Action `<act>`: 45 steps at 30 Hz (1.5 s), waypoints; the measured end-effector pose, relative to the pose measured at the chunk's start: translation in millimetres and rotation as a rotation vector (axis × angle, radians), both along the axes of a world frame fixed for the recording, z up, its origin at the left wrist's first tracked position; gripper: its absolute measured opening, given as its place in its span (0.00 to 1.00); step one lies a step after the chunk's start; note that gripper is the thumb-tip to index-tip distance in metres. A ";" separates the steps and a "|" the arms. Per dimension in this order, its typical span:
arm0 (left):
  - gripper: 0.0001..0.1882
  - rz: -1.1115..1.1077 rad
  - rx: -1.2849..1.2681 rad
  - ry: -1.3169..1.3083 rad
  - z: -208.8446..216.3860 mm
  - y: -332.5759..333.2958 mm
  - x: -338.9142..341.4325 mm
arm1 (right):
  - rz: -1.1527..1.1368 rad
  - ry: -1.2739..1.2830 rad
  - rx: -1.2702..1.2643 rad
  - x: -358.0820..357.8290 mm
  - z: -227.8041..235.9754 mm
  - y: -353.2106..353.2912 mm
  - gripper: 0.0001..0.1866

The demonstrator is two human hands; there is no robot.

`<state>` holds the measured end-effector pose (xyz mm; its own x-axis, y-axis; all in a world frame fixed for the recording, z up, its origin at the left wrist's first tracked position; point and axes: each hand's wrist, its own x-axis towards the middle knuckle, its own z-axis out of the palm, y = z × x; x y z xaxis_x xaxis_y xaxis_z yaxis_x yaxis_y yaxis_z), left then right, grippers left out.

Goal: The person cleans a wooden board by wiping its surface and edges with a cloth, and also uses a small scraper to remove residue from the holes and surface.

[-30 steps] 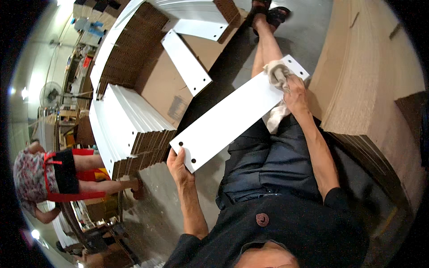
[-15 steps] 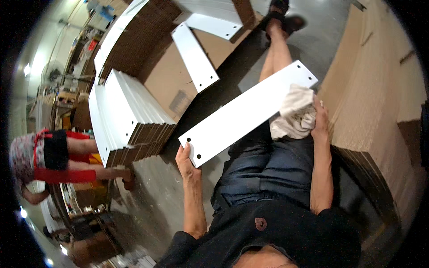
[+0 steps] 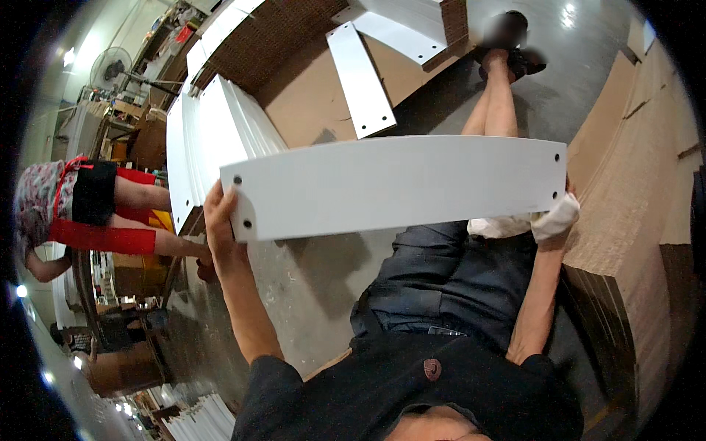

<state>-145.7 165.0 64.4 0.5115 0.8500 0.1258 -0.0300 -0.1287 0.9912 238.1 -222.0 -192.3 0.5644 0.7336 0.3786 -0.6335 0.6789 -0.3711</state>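
A long white panel (image 3: 397, 184) with two dark holes near each end is held up across my lap, almost level. My left hand (image 3: 221, 209) grips its left end, the thumb lying on the white face beside the holes. At the other end, my right hand (image 3: 565, 217) is closed round the panel's edge together with a whitish cloth (image 3: 553, 217); most of its fingers are hidden by the cloth and the panel. Part of the cloth hangs behind the panel's lower edge.
Ahead, a cardboard-lined bay (image 3: 294, 103) holds a loose white panel (image 3: 360, 81) and another white panel (image 3: 397, 37). A stack of white panels (image 3: 228, 121) stands at left. Stacked brown boards (image 3: 625, 213) rise at right. A co-worker (image 3: 88, 198) stands far left.
The panel has swung from a slant to nearly level and come up nearer the camera. My right hand has shifted from the panel's long edge to its right end, taking the cloth along.
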 end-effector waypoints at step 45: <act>0.20 -0.331 0.604 0.793 -455.6 -28.2 67.6 | -0.158 0.266 -1.226 -95.6 19.7 -59.5 0.39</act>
<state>-78.1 136.7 -391.2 0.8281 0.5605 0.0097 0.4760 -0.7122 0.5159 142.5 -281.5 -172.6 0.6315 0.4397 -0.6386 -0.7286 0.0550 -0.6827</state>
